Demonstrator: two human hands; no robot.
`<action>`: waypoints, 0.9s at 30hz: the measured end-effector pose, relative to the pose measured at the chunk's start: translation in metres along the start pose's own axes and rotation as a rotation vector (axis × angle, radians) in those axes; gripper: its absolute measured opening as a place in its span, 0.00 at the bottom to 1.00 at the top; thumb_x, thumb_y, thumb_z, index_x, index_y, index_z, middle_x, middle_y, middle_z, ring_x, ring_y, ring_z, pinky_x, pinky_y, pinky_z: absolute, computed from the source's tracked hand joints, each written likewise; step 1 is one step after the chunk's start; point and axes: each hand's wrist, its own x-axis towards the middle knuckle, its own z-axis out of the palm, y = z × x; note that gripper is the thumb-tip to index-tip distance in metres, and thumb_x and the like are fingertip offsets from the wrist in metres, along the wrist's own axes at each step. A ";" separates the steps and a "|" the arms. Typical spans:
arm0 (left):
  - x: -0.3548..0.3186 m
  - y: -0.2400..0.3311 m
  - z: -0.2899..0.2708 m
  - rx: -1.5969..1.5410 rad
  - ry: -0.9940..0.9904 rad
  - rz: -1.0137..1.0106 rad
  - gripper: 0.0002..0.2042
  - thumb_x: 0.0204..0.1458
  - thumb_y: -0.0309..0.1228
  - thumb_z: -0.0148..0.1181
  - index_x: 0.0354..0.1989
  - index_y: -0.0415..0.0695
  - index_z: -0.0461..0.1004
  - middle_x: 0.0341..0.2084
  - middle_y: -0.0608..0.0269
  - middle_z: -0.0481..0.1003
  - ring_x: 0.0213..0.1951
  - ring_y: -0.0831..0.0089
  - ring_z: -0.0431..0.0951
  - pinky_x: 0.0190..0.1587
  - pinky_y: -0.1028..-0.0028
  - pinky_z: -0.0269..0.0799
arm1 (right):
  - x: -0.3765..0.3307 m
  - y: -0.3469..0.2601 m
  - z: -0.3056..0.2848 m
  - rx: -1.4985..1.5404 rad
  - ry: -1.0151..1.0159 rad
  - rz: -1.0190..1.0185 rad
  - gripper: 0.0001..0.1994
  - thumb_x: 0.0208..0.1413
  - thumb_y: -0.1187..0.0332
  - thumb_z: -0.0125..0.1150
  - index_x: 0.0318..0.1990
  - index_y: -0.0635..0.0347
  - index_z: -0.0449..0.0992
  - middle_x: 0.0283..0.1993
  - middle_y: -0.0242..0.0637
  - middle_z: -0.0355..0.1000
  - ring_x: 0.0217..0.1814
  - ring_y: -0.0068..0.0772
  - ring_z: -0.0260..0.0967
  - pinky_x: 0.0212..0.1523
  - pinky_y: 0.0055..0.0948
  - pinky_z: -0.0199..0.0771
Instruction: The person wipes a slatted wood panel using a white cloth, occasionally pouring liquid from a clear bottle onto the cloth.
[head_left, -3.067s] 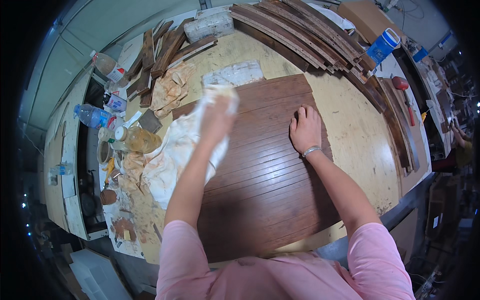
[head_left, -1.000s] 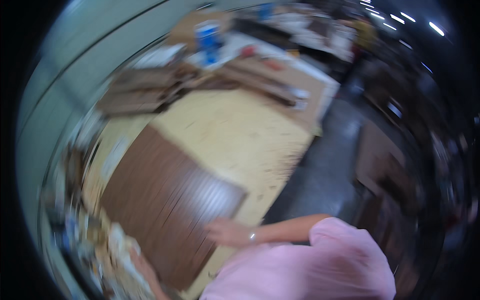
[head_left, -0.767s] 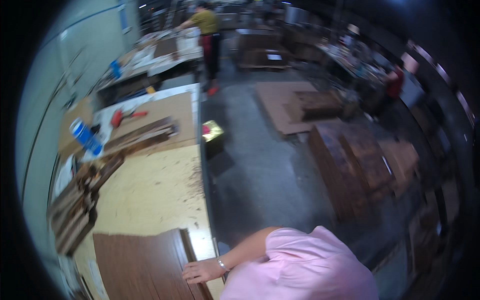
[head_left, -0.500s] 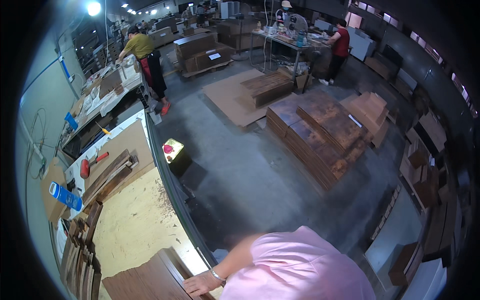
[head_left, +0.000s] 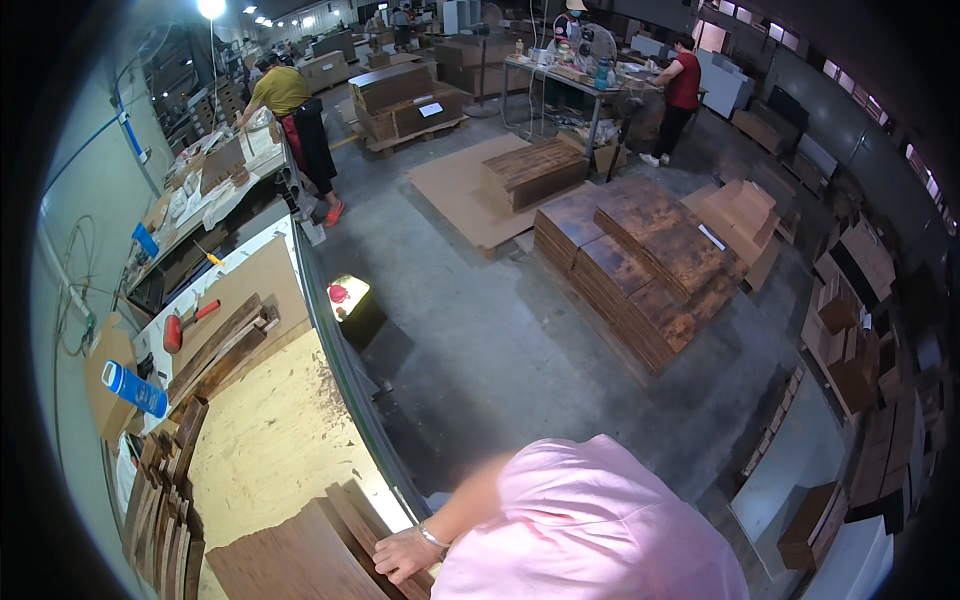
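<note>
Near the bottom of the picture, my right hand [head_left: 403,555] reaches in from a pink sleeve, a metal band at its wrist. Its fingers curl over a long, narrow brown wooden strip [head_left: 358,520] at the bench's near right edge. Just left of this strip lies a wide brown wood panel [head_left: 290,562], flat on the pale worktop [head_left: 270,440], with a dark gap between them. The lower ends of panel and strip run out of the picture. My left hand is not in view.
Several upright wooden strips [head_left: 160,515] stand along the bench's left side. Beyond them are a blue bottle [head_left: 135,390], a red mallet [head_left: 175,332] and loose wood pieces [head_left: 225,345]. Stacked panels [head_left: 640,265] lie on the floor to the right. Other people work at farther tables.
My right hand has gone from lying flatter on the wood to fingers curled over the strip. The gap between strip and panel is wider. The view has shifted slightly.
</note>
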 end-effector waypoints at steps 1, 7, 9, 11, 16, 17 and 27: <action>0.000 0.000 0.002 -0.008 -0.008 0.010 0.17 0.64 0.32 0.49 0.52 0.32 0.75 0.51 0.41 0.75 0.56 0.48 0.72 0.61 0.59 0.65 | 0.002 0.002 0.001 0.004 0.004 -0.012 0.10 0.42 0.66 0.61 0.26 0.55 0.65 0.31 0.38 0.60 0.32 0.42 0.62 0.33 0.40 0.60; -0.001 -0.001 0.018 -0.045 -0.045 0.074 0.17 0.64 0.32 0.49 0.52 0.32 0.75 0.52 0.40 0.74 0.57 0.48 0.71 0.62 0.59 0.63 | 0.026 0.010 0.010 0.182 -0.056 -0.079 0.16 0.32 0.60 0.67 0.25 0.52 0.65 0.30 0.38 0.60 0.34 0.45 0.63 0.34 0.43 0.61; 0.000 0.003 0.023 -0.065 -0.056 0.095 0.17 0.64 0.32 0.49 0.53 0.32 0.75 0.52 0.40 0.74 0.57 0.48 0.71 0.63 0.59 0.63 | 0.016 0.011 0.017 0.056 -0.010 -0.075 0.15 0.35 0.59 0.64 0.25 0.54 0.64 0.30 0.39 0.60 0.34 0.44 0.63 0.33 0.42 0.61; 0.002 0.005 0.027 -0.084 -0.068 0.112 0.17 0.64 0.32 0.49 0.53 0.32 0.74 0.52 0.40 0.74 0.58 0.47 0.71 0.63 0.58 0.63 | 0.006 0.007 0.018 -0.034 0.008 -0.053 0.14 0.37 0.60 0.63 0.25 0.54 0.64 0.30 0.38 0.60 0.34 0.43 0.63 0.32 0.42 0.60; 0.001 0.000 0.037 -0.119 -0.094 0.148 0.17 0.64 0.32 0.49 0.53 0.32 0.74 0.53 0.39 0.73 0.59 0.47 0.70 0.64 0.58 0.61 | 0.002 0.002 0.018 -0.037 0.060 -0.006 0.11 0.40 0.63 0.60 0.26 0.55 0.65 0.30 0.37 0.60 0.33 0.41 0.62 0.31 0.40 0.59; 0.002 -0.004 0.040 -0.130 -0.100 0.163 0.18 0.64 0.32 0.49 0.53 0.32 0.74 0.53 0.39 0.73 0.59 0.47 0.70 0.64 0.58 0.61 | 0.003 0.004 0.017 -0.036 0.048 -0.010 0.11 0.40 0.63 0.60 0.26 0.54 0.65 0.30 0.37 0.60 0.32 0.41 0.62 0.31 0.39 0.59; 0.001 0.031 0.032 -0.139 -0.143 0.086 0.17 0.63 0.31 0.50 0.54 0.30 0.73 0.54 0.36 0.72 0.60 0.45 0.68 0.66 0.57 0.59 | 0.004 0.001 0.024 -0.110 0.044 0.019 0.11 0.39 0.60 0.60 0.23 0.51 0.65 0.29 0.37 0.59 0.33 0.41 0.61 0.29 0.40 0.57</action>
